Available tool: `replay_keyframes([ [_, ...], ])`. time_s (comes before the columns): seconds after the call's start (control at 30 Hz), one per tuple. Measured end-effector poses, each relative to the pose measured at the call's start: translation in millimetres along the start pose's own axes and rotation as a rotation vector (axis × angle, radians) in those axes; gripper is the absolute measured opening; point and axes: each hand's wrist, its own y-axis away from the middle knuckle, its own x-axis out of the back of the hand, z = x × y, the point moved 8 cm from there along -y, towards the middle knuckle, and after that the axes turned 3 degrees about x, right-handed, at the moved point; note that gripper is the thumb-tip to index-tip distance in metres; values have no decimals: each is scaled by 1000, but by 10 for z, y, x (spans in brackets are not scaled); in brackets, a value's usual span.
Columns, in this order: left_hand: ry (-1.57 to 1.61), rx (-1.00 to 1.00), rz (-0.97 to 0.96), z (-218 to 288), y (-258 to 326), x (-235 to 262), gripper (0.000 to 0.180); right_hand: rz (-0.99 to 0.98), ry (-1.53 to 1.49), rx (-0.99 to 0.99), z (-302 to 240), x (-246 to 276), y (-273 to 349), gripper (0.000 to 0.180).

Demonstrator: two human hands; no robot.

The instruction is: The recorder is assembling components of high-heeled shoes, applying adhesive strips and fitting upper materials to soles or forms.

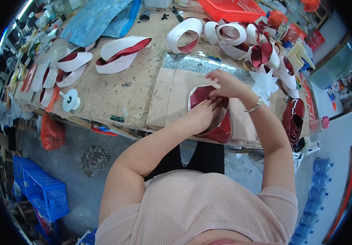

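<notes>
A glossy dark red strip with a white back (221, 128) curls in a loop on a beige mat (172, 96) at the near edge of the workbench. My left hand (202, 112) lies flat on the loop and presses it down. Just beyond it, my right hand (225, 83), a bracelet on its wrist, pinches the loop's upper edge.
Several curled red-and-white strips (121, 53) lie across the wooden bench (110, 92), more piled at the back right (261, 53). A red basket (233, 9), a blue sheet (98, 16), a white spool (70, 100), a red roll (293, 118). Blue crates (41, 190) on the floor.
</notes>
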Motion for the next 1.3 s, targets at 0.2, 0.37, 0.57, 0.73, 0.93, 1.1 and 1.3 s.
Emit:
replay_keyframes([
  [0.2, 48, 32, 100, 7, 59, 80, 48, -459, -360, -705, 280, -22, 695, 29],
  [0.37, 204, 116, 282, -165, -77, 435, 45, -349, -571, -657, 400, -134, 809, 22],
  [0.57, 7, 11, 312, -253, -279, 454, 41, -261, -373, -452, 435, -137, 627, 36],
  [0.73, -14, -1, 429, -263, -478, 245, 20, -201, -405, -542, 651, -135, 803, 32],
  [0.93, -214, -132, 517, 137, -549, 396, 10, 19, -412, -554, 698, -82, 831, 35],
  [1.1, -40, -101, 427, -12, -208, 355, 10, -80, 5, -246, 622, -310, 456, 27],
  [1.3, 357, 253, 89, -411, -293, 387, 34, -284, -353, -582, 199, -125, 869, 38],
])
